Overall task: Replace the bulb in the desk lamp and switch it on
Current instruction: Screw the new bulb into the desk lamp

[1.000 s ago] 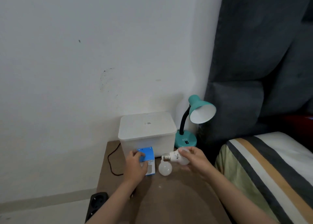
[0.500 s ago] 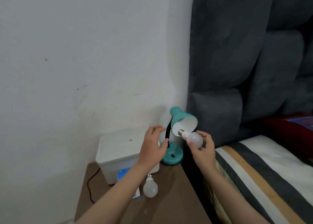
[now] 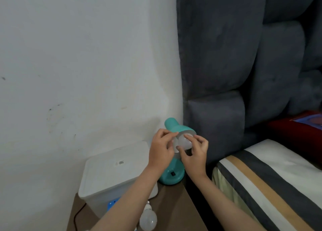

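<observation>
Right hand (image 3: 195, 154) on bulb (image 3: 184, 141); brown nightstand (image 3: 176, 206), white wall (image 3: 78, 56).

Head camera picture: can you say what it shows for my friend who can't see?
Two hands hold a white bulb at the teal desk lamp's shade: left hand, right hand. Another bulb lies on the brown table beside a white box.

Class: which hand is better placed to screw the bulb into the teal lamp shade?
Right hand: its fingers wrap the white round bulb at the teal lamp shade; the left hand braces the rim.
</observation>
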The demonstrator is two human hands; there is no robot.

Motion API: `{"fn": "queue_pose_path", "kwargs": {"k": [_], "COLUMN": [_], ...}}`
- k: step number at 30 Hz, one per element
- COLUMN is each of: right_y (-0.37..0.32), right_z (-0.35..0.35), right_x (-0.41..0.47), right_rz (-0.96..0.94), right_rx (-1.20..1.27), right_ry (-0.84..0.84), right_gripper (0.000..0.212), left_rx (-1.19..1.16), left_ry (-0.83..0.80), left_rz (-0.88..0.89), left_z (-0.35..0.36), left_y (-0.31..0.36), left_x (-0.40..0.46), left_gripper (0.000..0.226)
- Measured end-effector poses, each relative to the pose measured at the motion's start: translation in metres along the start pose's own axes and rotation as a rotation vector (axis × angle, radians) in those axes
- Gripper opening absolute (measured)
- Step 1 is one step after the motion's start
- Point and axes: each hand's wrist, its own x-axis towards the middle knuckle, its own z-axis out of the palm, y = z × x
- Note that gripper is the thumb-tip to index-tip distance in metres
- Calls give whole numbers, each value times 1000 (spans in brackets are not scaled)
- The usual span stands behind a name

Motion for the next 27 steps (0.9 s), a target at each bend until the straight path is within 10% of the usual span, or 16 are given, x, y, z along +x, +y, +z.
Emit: {"fn": "queue_pose_path", "kwargs": {"k": [27], "right_y": [11], "right_z": [23], "right_x": [-13], "right_rz": [205], "right_rx": [163], "right_ry": [55], "right_gripper": [51], "left_rx": [-24], "left_ry": [10], "left_rz": [8], "left_z": [-3], "left_y": [-4], "left_x": [2], "left_gripper": [37]}}
